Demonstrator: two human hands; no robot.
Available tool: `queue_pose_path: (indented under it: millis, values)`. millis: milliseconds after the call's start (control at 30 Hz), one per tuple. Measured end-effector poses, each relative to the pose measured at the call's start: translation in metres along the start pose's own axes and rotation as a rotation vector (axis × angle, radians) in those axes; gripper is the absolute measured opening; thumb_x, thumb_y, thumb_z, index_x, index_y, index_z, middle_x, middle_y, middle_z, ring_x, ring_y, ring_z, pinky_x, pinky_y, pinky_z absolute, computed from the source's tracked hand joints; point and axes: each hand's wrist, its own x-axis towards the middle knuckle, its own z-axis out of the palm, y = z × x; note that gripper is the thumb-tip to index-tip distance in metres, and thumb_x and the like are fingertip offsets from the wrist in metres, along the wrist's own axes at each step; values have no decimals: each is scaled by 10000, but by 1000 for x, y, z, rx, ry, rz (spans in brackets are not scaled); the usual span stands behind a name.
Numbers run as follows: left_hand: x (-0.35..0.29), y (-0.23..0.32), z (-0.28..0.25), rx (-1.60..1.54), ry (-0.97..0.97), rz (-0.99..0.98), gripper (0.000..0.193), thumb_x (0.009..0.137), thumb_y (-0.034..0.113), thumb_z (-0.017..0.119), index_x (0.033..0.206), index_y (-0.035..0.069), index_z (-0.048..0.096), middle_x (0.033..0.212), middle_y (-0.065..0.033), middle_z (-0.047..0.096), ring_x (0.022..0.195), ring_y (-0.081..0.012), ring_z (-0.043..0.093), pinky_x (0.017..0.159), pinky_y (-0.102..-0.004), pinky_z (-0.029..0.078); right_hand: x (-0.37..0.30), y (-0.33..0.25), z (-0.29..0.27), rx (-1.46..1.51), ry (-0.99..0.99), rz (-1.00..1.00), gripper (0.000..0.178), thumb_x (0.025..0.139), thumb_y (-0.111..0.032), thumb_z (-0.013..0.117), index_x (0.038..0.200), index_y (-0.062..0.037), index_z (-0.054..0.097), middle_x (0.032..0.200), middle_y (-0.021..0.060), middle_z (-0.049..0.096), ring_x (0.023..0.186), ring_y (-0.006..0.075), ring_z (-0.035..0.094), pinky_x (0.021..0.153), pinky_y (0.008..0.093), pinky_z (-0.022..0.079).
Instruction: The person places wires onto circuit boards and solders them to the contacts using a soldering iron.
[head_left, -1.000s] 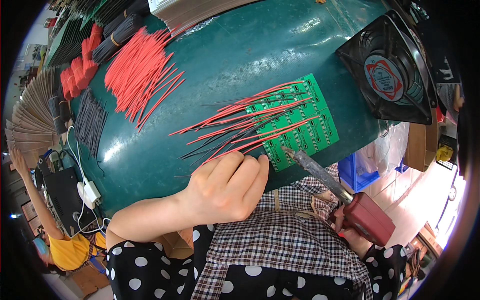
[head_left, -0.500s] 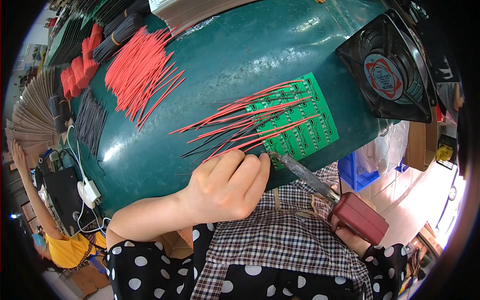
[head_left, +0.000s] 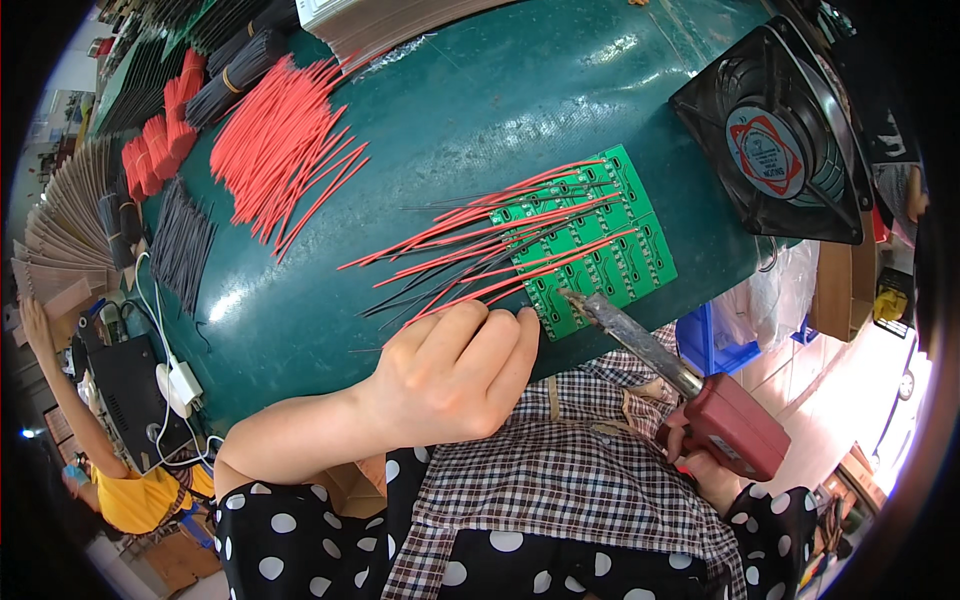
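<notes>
My left hand [head_left: 455, 370] is closed in a pinch at the near left corner of a green circuit board panel [head_left: 655, 255]. A thin dark wire end pokes out behind its knuckles; the fingertips' hold is mostly hidden. My right hand [head_left: 705, 470] is wrapped round the dark red handle of a soldering gun [head_left: 735, 425]. The gun's metal barrel slants up to the left, its tip over the near part of the board; whether it touches, I cannot tell. Several red wires [head_left: 470, 243] and black wires [head_left: 440, 280] lie across the board, trailing left onto the green table.
Loose red wires [head_left: 275, 140] and black wires [head_left: 180, 240] lie at left, with bundled ones behind. A black fan [head_left: 765, 150] stands at right. Stacked boards [head_left: 400, 25] sit at the back. A white cable [head_left: 160, 320] runs along the left edge. A person in yellow [head_left: 140, 495] reaches at far left.
The soldering gun's tip has moved right, from beside my left fingertips to farther over the board; its handle has shifted slightly right. My left hand has stayed in place.
</notes>
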Motion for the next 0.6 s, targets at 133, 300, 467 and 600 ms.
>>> queue_pose_path:
  millis: [133,300,467,600]
  values:
    - [0,3,-3,-28,-49,-42,266,573,31,651,832,-30,652,700,-52,533,604,-168,563,459,-244,428,11,-15,9,479,59,60,466,676,-182,782,1072,-21,596,968,135,631,803,242,645,678,329,515]
    - [11,-1,-9,-186,-20,-123,244,607,23,653,845,-28,643,746,-70,554,625,-191,575,487,-263,448,18,-31,12,861,121,119,490,711,-291,751,1060,3,574,930,110,602,711,191,603,605,287,473]
    - [28,-1,-14,-180,-179,-82,278,593,66,630,854,-30,644,761,-78,554,625,-195,570,490,-270,448,23,-39,9,652,132,46,664,776,-523,705,1090,33,526,906,63,560,608,120,539,526,236,409]
    - [25,-1,-6,-164,-147,-92,307,587,87,612,870,-21,661,756,-62,549,613,-175,562,486,-271,444,10,-13,2,146,121,-7,342,657,-81,745,981,-40,644,924,133,637,780,278,643,645,315,519]
